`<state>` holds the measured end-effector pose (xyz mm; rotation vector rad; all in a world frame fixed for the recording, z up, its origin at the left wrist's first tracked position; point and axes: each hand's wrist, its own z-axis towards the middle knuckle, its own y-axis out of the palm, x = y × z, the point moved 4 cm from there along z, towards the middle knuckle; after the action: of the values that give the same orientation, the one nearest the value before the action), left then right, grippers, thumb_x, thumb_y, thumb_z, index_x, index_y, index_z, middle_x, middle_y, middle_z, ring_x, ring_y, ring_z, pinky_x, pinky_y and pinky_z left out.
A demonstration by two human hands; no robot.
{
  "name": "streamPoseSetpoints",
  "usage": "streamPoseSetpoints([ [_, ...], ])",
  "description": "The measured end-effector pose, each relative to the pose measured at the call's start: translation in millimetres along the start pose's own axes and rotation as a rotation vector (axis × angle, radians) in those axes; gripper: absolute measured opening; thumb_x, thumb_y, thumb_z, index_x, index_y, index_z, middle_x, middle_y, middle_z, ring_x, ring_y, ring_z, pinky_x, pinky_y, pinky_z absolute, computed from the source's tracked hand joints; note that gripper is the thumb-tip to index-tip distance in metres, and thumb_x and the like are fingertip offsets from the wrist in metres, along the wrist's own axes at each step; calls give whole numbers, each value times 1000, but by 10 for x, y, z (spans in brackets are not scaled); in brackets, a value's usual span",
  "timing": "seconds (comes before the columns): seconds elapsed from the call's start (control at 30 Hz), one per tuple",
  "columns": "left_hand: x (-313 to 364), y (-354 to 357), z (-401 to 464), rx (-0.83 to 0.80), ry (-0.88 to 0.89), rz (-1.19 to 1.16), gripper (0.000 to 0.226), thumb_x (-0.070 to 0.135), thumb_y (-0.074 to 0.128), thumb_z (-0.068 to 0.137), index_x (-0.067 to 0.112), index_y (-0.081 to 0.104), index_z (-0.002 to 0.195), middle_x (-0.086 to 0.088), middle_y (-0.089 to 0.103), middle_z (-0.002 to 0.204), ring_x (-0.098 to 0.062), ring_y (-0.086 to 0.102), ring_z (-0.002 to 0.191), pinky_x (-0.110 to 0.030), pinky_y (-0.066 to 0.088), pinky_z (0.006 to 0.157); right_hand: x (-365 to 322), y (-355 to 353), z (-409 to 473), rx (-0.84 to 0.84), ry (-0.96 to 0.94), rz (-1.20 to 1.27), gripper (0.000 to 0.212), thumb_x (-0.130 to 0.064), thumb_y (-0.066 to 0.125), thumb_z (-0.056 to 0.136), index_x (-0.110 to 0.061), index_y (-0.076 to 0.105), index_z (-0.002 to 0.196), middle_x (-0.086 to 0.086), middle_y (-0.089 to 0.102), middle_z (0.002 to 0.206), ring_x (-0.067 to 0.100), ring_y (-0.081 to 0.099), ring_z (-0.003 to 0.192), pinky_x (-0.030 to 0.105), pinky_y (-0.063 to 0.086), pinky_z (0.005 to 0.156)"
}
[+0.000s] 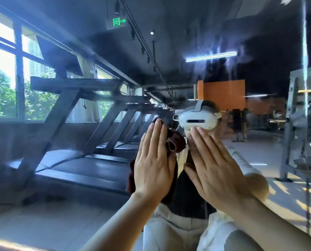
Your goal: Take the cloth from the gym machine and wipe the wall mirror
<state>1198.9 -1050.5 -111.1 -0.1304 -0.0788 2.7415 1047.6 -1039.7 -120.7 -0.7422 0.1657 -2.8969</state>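
While the dark brown cloth is lying flat against the wall mirror, it is being pinned there by the left hand, whose fingers are stretching straight up over it — nothing is curling round the fabric, so the palm alone is pressing it to the glass. Folds are bunching out past the fingertips and beside the thumb, and a flap is hanging below the wrist, which is telling me the cloth is soft, limp and light; it is likely to crumple or slide out from under a flat palm unless the pressure is kept even. A better hold, I am judging, would be over the bunched middle, with the loose edges tucked under the palm so none are trailing.

The right hand is lying just beside it, fingers straight and together, holding nothing; whether it is actually touching the glass I cannot tell. As for the grip, both hands are fully spread rather than clasped.

Beyond them the mirror is showing smears and haze — wiping looks far from finished — along with reflections of a white headset, a row of treadmills and bright windows.
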Motion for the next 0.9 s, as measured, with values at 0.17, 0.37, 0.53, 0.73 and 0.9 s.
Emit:
streamPoseSetpoints([
  [0.17,99,65,-734,-53,-29,4,54,28,28,106,3,24,153,-11,26,161,-22,16,153,-37,17,124,-106,-2,-344,-78,-62,29,66,-38,35,105,3,26,156,20,18,165,32,18,154,47,20,123],
  [0.37,-54,-85,-568,-113,72,-8,60,27,38,102,3,20,154,-15,23,161,-23,16,153,-41,19,123,23,-92,-19,-62,-73,107,64,-37,33,105,4,31,154,19,25,163,30,22,153,49,27,122],
  [0.53,-508,-221,639,-24,-160,-35,60,28,32,102,-4,26,153,-21,24,161,-31,20,151,-43,17,124,73,-47,379,-6,4,66,66,-36,35,104,5,29,154,20,24,163,30,20,153,46,16,125],
  [0.73,-347,-156,484,45,-142,-38,56,22,33,102,-4,32,151,-18,29,160,-30,24,150,-45,23,122,-166,41,103,-19,9,3,66,-37,30,108,6,17,156,22,14,165,33,13,155,49,17,125],
  [0.9,-177,-33,-499,-41,-65,-13,57,20,37,99,-2,29,151,-15,28,160,-26,21,151,-39,17,124,-287,97,-80,4,29,2,67,-37,35,107,5,19,157,22,16,165,33,17,154,49,23,123],
])
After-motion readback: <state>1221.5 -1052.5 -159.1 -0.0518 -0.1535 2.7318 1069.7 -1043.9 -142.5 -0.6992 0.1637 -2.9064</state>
